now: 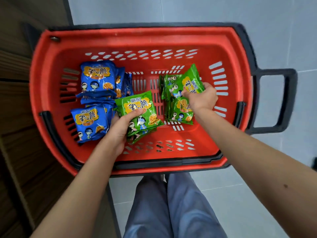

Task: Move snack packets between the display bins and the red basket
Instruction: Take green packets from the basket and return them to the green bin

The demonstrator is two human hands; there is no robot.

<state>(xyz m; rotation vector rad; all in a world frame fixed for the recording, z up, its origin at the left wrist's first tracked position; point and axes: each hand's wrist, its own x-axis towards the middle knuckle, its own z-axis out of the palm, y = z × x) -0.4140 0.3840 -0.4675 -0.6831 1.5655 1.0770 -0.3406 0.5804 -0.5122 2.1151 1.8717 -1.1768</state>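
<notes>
The red basket (137, 40) fills the middle of the head view, with black handles and trim. Several blue snack packets (96, 78) lie piled at its left side. My left hand (120, 127) grips a small stack of green snack packets (137, 107) near the basket's centre. My right hand (200, 97) is closed on the top green packet (188, 78) of a second green stack (180, 114) at the right side. That top packet is tilted up off the stack.
A black handle (289, 98) sticks out from the basket's right end. Dark wooden shelving (15, 117) runs along the left. Grey floor tiles (223, 194) lie to the right and below. My legs in blue trousers (171, 203) stand right under the basket's near edge.
</notes>
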